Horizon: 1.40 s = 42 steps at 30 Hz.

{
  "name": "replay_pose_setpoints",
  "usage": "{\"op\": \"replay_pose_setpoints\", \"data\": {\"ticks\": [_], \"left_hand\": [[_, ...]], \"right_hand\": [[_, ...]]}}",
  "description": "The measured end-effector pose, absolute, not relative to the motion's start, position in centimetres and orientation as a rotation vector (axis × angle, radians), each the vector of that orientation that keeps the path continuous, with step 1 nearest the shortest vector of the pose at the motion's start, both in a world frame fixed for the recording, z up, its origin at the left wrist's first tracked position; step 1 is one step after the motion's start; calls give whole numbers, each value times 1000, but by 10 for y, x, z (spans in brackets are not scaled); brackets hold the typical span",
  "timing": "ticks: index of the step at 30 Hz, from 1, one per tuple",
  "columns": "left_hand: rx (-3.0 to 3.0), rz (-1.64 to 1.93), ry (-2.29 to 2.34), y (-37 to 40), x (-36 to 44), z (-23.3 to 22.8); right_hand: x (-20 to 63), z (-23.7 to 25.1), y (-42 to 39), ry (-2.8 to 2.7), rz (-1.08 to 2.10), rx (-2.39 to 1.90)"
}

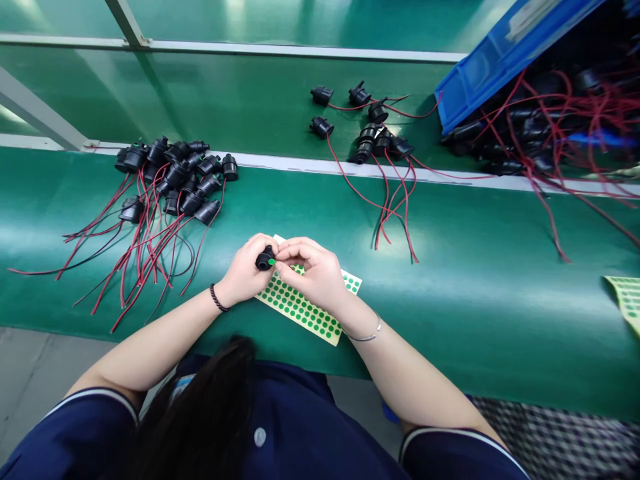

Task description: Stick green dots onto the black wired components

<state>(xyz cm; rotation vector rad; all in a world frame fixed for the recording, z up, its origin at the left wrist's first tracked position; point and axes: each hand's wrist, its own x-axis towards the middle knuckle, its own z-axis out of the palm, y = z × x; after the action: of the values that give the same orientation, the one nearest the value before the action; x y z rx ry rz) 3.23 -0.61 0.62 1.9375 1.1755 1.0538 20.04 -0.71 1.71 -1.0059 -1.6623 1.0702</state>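
Observation:
My left hand (245, 270) grips a small black socket part (265, 257) just above the green belt. My right hand (313, 270) pinches a small green round sticker (271, 262) with its fingertips, right against the side of that part. Both hands hover over a pale yellow sheet of green dot stickers (300, 310) lying flat on the belt in front of me. The part's wires are hidden by my hands.
A pile of black socket parts with red and black wires (173, 177) lies to the left. A smaller group (373, 130) sits at the back centre. A blue bin (500, 57) of wired parts stands tipped at the far right. Another sticker sheet (627, 300) lies at the right edge.

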Motion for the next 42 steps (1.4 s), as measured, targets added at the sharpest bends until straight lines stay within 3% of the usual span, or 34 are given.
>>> {"op": "replay_pose_setpoints", "data": {"ticks": [13, 42], "left_hand": [[1913, 1036, 1163, -6, 32, 6], [1759, 946, 1212, -6, 35, 8]], "right_hand": [[203, 16, -6, -1816, 806, -995], [203, 12, -8, -1904, 596, -1026]]}}
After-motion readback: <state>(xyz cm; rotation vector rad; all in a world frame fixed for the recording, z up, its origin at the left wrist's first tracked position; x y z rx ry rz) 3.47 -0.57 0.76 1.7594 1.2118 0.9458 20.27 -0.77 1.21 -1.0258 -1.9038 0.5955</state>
